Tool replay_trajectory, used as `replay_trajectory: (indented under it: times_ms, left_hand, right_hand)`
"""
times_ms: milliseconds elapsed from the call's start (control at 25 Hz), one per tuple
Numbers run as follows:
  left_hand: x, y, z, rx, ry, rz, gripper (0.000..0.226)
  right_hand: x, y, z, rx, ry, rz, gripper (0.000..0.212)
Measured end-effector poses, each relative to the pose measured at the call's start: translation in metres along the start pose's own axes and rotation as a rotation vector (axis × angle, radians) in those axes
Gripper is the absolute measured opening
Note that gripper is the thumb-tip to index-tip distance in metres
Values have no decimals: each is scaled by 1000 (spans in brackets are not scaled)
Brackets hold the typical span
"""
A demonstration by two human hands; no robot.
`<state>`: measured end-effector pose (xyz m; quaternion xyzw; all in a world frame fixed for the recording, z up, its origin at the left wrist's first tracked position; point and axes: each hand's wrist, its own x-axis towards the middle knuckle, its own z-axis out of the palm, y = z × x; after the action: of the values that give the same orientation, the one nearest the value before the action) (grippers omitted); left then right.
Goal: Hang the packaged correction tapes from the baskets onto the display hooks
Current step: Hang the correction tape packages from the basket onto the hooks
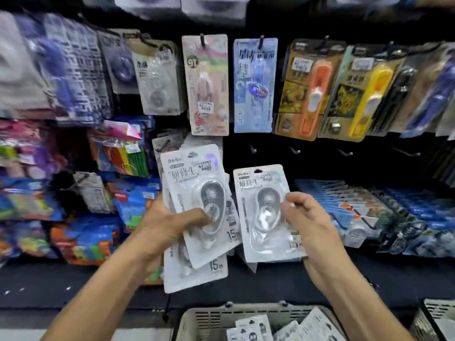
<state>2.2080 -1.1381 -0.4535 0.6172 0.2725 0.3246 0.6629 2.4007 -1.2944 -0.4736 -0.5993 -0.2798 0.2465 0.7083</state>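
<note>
So the left hand (170, 225) grips a fanned stack (197, 217) of white correction tape packs at centre frame, thumb pressed over the top pack's blister. Right hand (305, 217) pinches a single pack (263, 217) by its right edge, held upright just beside the stack. Bare hooks (295, 150) stick out of the dark board right above them. Basket (197, 321) at bottom centre has more packs (251, 328) lying in it, with a second basket (435, 313) at the lower right corner

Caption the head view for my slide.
Left hand grips a stack of white correction-tape packs; right hand holds one pack below empty hooks.
</note>
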Motion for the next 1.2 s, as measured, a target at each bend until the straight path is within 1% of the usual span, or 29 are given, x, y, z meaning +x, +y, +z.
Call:
replay_trajectory:
  times_ms: [40,120,240,280,360,400,480,560,640,680,720,760,800,840,880,920,1000,1040,1080,1120,1200]
  left_hand:
    - [2,6,-6,-8,-5,21,61]
    - [4,11,-14,-34,7,45,69]
    - [8,12,-17,-68,21,54,70]
    - [10,12,-16,-66,13,63,72]
    - [15,13,-15,-80,-7,72,75]
    - [17,13,-14,-94,-17,73,73]
    - [21,15,-13,-118,-39,78,60]
    - [23,14,-11,-135,-39,77,49]
    - [24,11,-6,-141,-49,57,52]
    - [25,10,-3,-138,-64,42,60]
    - [25,8,1,-132,-82,25,68]
    - [26,6,5,-133,-108,11,74]
    - [27,4,9,-143,-139,0,75]
    - [28,3,12,-160,-174,-9,73]
    - [28,3,15,-180,-201,-23,67]
    - [28,3,16,-195,-214,-41,61]
    - [29,1,18,-210,-210,-77,54]
    - [29,1,20,-217,-207,-93,53]
    - [28,1,23,-223,-205,-110,54]
    - [28,1,25,-230,-199,-123,58]
    - [28,0,29,-266,-171,-144,69]
  right_hand:
    - [10,-5,7,-8,-4,-51,10]
    - [29,-12,20,-21,30,-96,15]
    - [50,-12,25,-149,190,-206,22]
    - [52,-12,23,-207,216,-236,23]
    - [51,-9,19,-306,196,-258,23]
    - [50,-6,17,-346,190,-271,22]
    - [48,-1,19,-404,199,-280,20]
    - [53,-3,24,-483,134,-239,19]
    - [54,-11,31,-595,66,-164,25]
    - [51,-14,34,-568,32,-173,28]
    - [47,-17,38,-458,-37,-190,28]
    - [40,-19,41,-290,-159,-172,30]
    - [33,-20,44,-123,-293,-126,30]
    - [28,-21,46,-2,-375,-72,29]
    - [25,-22,46,79,-394,-33,28]
    - [25,-23,46,132,-350,-7,24]
    - [28,-24,42,181,-174,30,9]
    - [30,-24,39,154,-102,19,3]
    - [30,-24,37,106,-68,-6,2]
    - [30,-25,35,67,-67,-33,2]
    - [26,-25,32,61,-171,-43,16]
